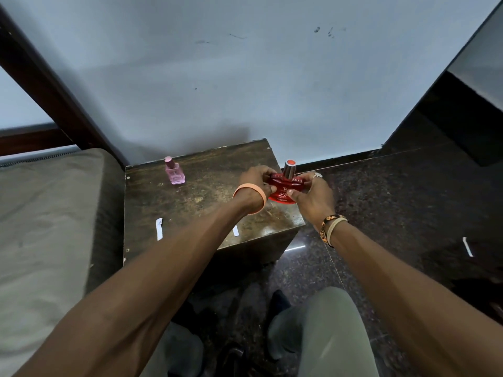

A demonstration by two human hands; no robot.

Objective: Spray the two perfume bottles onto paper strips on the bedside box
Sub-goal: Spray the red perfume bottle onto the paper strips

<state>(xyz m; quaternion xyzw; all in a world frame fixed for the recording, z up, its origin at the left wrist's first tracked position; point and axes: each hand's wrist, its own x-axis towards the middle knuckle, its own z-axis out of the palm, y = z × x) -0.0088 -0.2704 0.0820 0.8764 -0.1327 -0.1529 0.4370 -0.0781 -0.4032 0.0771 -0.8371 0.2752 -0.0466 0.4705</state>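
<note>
While the fingers (265, 172) of the left hand (254, 183) curl round one side of the red perfume bottle (284, 190) and those of the right hand (313, 195) curl round the other, both thumbs press on its front face. So the bottle is held between two closed grips. It stands upright with its cap (290, 165) on top, over the far right corner of the bedside box (206, 170). I cannot tell whether its base rests on the surface or hangs just above it.

The spray has to go toward the person and to the left from this grip. One paper strip (235, 230) lies near the front edge, partly hidden under the left forearm. A second strip (159, 229) lies near the left edge, well apart from the bottle. Both strips run roughly front to back. The left hand is the nearer to both, so the cap probably has to come off before the nozzle is turned down toward them.

The pink perfume bottle (174, 172) stands capped and upright at the far left of the surface, untouched. Left of the box is the bed (40, 213). A third strip (467, 246) lies on the dark floor (381, 202) to the right.
</note>
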